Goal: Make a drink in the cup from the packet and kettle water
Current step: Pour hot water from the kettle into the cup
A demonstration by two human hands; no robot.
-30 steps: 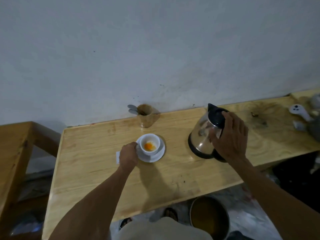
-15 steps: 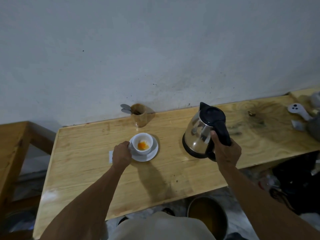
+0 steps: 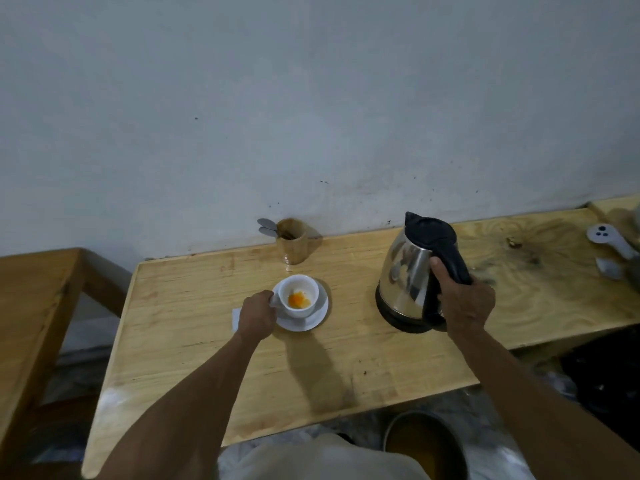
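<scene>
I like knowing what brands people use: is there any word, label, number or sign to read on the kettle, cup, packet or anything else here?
None can be read.
Kettle: bare steel and black plastic, no lettering shows.
Cup and saucer: plain white.
White packet behind the left hand: mostly hidden, no print visible.
White controller: round buttons only, no legible marks.

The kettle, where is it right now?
In the head view, the kettle stands on the wooden table, right of the cup, its handle gripped by the right hand.
</scene>
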